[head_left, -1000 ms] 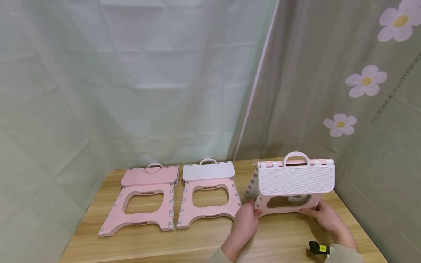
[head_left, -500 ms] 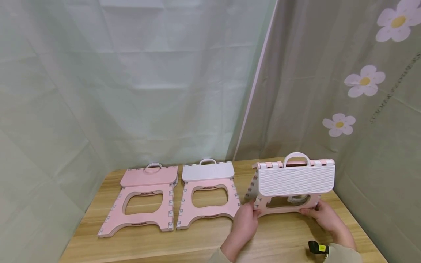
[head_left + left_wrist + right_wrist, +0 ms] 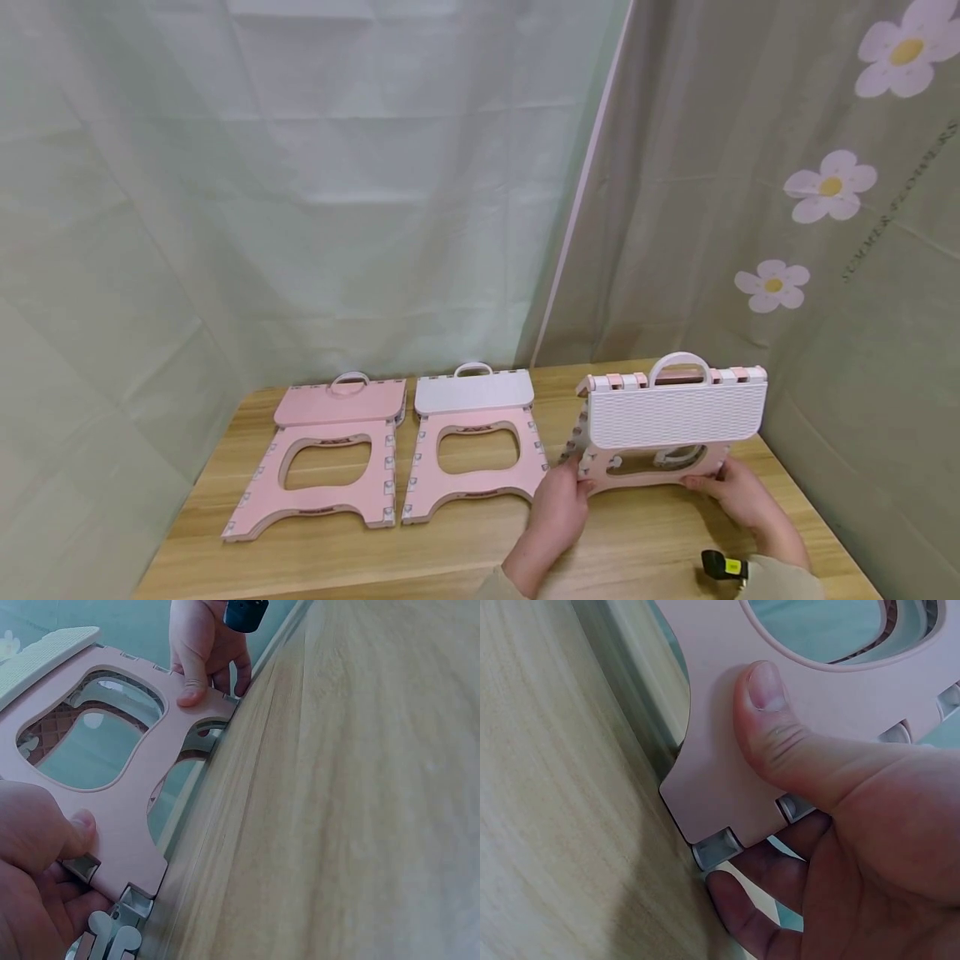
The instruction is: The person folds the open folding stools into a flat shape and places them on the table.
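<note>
On the right of the table stands a partly folded step stool [image 3: 675, 417], with a white textured top flap, a looped handle on top and pink legs. My left hand [image 3: 558, 508] grips the lower left corner of its near leg panel. In the left wrist view the thumb lies on the pink face [image 3: 112, 817], with fingers behind the hinged edge. My right hand [image 3: 750, 504] holds the lower right corner; the right wrist view shows its thumb [image 3: 769, 712] flat on the panel and curled fingers behind. The panel's lower edge meets the tabletop. Much of the far leg panel is hidden.
Two folded step stools lie flat to the left, one with a pink top [image 3: 341, 402] and one with a white top [image 3: 476, 392]. Wood-grain table [image 3: 337, 558] runs up to hanging curtains [image 3: 390, 208]. A black strap end [image 3: 723, 566] hangs by my right sleeve.
The held stool's top has sunk slightly and tipped a little, and more of the white part behind its leg opening shows. Both hands keep their grip; the two folded stools have not moved.
</note>
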Motion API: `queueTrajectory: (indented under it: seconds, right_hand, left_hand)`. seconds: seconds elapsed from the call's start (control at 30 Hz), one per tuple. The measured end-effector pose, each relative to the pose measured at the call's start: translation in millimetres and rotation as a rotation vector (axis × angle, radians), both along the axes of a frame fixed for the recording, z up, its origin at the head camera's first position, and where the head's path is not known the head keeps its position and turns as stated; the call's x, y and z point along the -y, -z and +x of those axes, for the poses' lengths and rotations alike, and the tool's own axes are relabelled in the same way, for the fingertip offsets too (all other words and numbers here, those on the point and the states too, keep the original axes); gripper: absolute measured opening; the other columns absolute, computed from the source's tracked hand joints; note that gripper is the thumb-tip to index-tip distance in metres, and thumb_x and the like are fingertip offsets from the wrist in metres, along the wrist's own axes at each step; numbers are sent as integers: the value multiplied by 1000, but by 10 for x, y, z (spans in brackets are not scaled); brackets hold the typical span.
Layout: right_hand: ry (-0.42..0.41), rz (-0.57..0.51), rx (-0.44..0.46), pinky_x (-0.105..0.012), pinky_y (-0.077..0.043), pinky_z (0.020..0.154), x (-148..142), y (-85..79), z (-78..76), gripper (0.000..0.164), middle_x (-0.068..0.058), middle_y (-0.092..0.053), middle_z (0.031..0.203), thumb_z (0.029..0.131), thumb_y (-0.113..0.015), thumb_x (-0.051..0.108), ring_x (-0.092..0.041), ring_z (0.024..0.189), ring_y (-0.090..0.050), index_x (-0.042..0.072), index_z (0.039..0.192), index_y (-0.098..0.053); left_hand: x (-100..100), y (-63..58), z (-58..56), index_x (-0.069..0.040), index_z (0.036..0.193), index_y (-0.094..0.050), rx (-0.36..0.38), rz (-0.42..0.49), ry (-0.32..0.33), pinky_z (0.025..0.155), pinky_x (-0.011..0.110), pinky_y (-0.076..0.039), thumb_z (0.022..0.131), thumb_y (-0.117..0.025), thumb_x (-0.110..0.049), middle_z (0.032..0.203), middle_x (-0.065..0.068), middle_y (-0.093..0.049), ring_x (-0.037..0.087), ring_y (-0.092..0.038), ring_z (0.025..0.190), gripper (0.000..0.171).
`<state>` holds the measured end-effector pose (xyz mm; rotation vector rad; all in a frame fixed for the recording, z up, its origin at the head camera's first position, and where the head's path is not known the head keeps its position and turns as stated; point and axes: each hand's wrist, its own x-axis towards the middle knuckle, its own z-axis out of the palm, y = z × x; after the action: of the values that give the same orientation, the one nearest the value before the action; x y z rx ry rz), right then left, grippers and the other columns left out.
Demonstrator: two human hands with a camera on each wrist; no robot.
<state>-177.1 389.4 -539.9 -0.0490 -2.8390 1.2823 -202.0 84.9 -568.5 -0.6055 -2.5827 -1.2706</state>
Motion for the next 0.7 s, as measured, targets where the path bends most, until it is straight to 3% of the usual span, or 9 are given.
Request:
queueTrajectory:
  seconds: [0.13, 0.27, 0.37, 0.43, 0.57, 0.7]
  right_hand:
    - [36, -14, 28, -26, -49, 82, -10, 10, -20, 42, -15, -72, 116, 96, -81, 14, -12, 97, -61, -8, 126, -63]
    - [84, -114, 71, -27, -53, 78, -21, 22, -40, 68, -24, -66, 125, 97, -81, 12, -14, 99, -61, -12, 144, -38]
    - [82, -135, 52, -26, -53, 78, -21, 28, -40, 70, -25, -64, 125, 95, -82, 8, -14, 99, -62, -10, 145, -37]
    - [65, -88, 32, -26, -53, 80, -25, 27, -36, 66, -25, -64, 126, 95, -83, 9, -17, 102, -62, -10, 144, -43]
    - [66, -49, 62, -30, -53, 82, -34, 9, -31, 68, -31, -60, 131, 96, -82, 14, -34, 114, -62, -9, 147, -43]
    - [69, -57, 97, -33, -54, 85, -50, 1, -33, 77, -38, -54, 139, 98, -81, 18, -48, 123, -59, -8, 154, -35]
  left_hand:
    - [-1, -20, 8, -7, 104, -71, 64, 56, 0, 77, 41, -59, 95, -80, -13, 91, 6, -74, 21, -72, 87, 14]
    - [-18, -15, 3, -5, 123, -66, 103, 152, -27, 91, 40, -57, 94, -82, -11, 113, 8, -71, 20, -68, 105, 34]
    - [-28, -23, 1, -4, 138, -58, 106, 204, -45, 102, 42, -53, 92, -83, -8, 128, 10, -63, 24, -62, 119, 52]
    - [-35, -30, -1, -3, 143, -54, 105, 220, -57, 106, 44, -50, 92, -83, -6, 133, 11, -57, 27, -58, 125, 59]
    - [-46, -35, -14, -2, 151, -48, 143, 238, -91, 112, 49, -45, 92, -84, -7, 145, 14, -51, 33, -51, 136, 70]
    - [-34, -33, -23, 1, 158, -42, 162, 226, -76, 116, 52, -42, 94, -82, -7, 151, 16, -49, 35, -49, 142, 76]
